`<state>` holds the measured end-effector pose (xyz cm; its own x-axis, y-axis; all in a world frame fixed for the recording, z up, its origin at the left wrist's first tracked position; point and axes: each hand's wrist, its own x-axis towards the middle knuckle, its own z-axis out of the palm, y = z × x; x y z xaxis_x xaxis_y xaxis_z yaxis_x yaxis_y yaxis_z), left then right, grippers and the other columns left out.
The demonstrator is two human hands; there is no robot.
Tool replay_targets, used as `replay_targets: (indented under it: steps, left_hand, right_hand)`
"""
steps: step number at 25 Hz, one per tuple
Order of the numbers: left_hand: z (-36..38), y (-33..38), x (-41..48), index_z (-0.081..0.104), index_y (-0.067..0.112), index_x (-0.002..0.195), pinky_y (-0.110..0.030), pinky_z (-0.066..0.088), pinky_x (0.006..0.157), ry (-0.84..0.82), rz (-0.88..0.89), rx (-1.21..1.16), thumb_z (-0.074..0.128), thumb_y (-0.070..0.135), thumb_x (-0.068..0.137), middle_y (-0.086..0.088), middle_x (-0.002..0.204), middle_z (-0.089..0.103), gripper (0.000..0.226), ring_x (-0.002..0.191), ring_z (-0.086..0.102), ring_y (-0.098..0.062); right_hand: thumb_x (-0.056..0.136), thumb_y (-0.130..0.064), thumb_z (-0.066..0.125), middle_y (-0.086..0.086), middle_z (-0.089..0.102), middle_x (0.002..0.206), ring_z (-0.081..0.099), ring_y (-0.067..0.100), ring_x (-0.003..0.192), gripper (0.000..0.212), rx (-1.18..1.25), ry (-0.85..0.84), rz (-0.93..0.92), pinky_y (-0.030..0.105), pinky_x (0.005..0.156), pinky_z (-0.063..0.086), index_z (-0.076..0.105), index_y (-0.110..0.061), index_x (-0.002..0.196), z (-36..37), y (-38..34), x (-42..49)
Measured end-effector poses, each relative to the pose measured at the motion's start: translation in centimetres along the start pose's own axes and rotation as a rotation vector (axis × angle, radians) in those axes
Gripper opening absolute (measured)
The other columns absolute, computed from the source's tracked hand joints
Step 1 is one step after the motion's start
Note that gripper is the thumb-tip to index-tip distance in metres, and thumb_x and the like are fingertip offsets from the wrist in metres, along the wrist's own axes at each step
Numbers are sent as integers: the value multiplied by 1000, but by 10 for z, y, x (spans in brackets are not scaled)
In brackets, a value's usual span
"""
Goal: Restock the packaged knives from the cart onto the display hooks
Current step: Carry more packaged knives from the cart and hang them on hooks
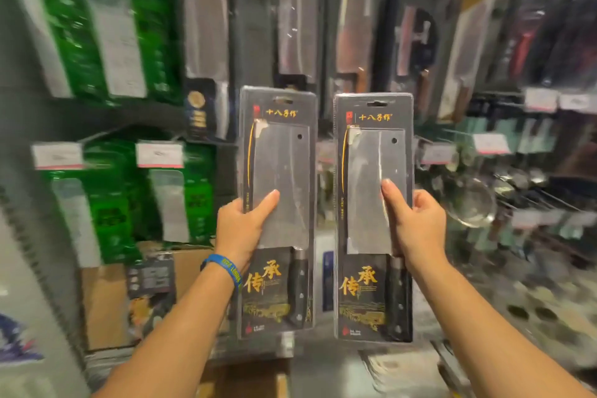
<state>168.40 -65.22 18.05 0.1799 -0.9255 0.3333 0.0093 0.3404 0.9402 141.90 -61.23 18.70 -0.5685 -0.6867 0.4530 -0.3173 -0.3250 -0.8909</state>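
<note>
I hold two alike packaged cleavers upright in front of the display wall. My left hand (240, 224) grips the left packaged knife (277, 152) at its left edge, thumb across the blade window. The right packaged knife (374, 155) is held the same way by my right hand (416, 224), from its right edge. Each pack is dark card with gold characters, a clear blister and a hang slot at the top. A blue wristband sits on my left wrist. Hanging knife packs (297, 19) fill the hooks behind; the hooks themselves are blurred.
Green knife packs (106, 26) hang at the left in two rows with white price tags (160, 155). Metal strainers (471, 203) hang at the right. Cardboard boxes (106, 297) stand low at the left below the display. No cart is in view.
</note>
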Motion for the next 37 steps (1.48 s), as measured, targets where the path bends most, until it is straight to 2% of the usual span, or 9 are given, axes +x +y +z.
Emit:
replay_targets:
  steps: [5, 8, 12, 15, 20, 23, 26, 30, 37]
  left_hand:
    - [-35, 56, 38, 72, -5, 96, -47, 58, 83, 142, 65, 5, 82, 74, 50, -18, 92, 75, 92, 78, 70, -20]
    - [-37, 74, 59, 77, 13, 83, -52, 58, 85, 198, 128, 61, 79, 68, 62, -5, 86, 78, 59, 86, 74, -24]
    - [-10, 101, 99, 74, -1, 82, -45, 60, 75, 253, 262, 94, 74, 76, 59, -20, 83, 73, 81, 83, 72, -33]
    - [18, 121, 130, 70, 10, 61, -32, 48, 57, 310, 327, 166, 66, 83, 61, -17, 66, 68, 73, 57, 62, -15]
    - [49, 134, 166, 39, 24, 37, -29, 31, 51, 384, 309, 209, 63, 83, 63, 8, 42, 35, 69, 47, 37, -15]
    - [54, 141, 184, 37, 23, 37, -28, 32, 50, 410, 311, 216, 61, 84, 64, 7, 41, 35, 71, 44, 38, -13]
    - [53, 148, 202, 55, 16, 51, -29, 41, 52, 408, 335, 201, 62, 83, 65, -14, 51, 54, 69, 51, 53, -16]
    - [52, 166, 215, 34, 23, 39, -20, 29, 40, 400, 392, 222, 61, 85, 65, 6, 42, 35, 72, 40, 34, -8]
    - [63, 189, 243, 36, 22, 39, -15, 25, 37, 314, 454, 282, 59, 80, 70, 11, 40, 33, 70, 37, 30, -6]
  right_hand:
    - [79, -72, 66, 18, 61, 70, 49, 15, 63, 77, 110, -80, -64, 45, 62, 48, 57, 4, 78, 74, -40, 35]
    - [79, -74, 64, 1, 64, 61, 52, 9, 55, 71, 82, -89, -125, 40, 56, 43, 60, -4, 69, 88, -55, 69]
    - [70, -89, 52, 2, 29, 57, 26, 17, 52, 76, 4, -27, -254, 36, 51, 21, 28, -17, 61, 83, -85, 128]
    - [70, -91, 53, 4, 32, 57, 30, 21, 52, 78, -6, -19, -269, 37, 51, 24, 30, -17, 61, 81, -96, 173]
    - [74, -85, 57, 4, 35, 57, 34, 23, 50, 73, -101, -33, -298, 37, 51, 26, 30, -18, 62, 93, -122, 222]
    - [77, -85, 56, 1, 30, 56, 32, 21, 49, 73, -113, 11, -372, 37, 49, 21, 28, -19, 63, 94, -150, 246]
    - [77, -84, 57, 1, 27, 55, 28, 19, 49, 75, -48, 73, -439, 38, 49, 19, 27, -17, 62, 93, -167, 260]
    - [76, -81, 63, 1, 24, 55, 23, 18, 51, 75, 25, 93, -517, 39, 50, 20, 29, -16, 61, 91, -182, 268]
    - [75, -87, 59, 3, 32, 54, 30, 19, 50, 78, -16, 139, -544, 37, 49, 27, 34, -14, 60, 88, -200, 287]
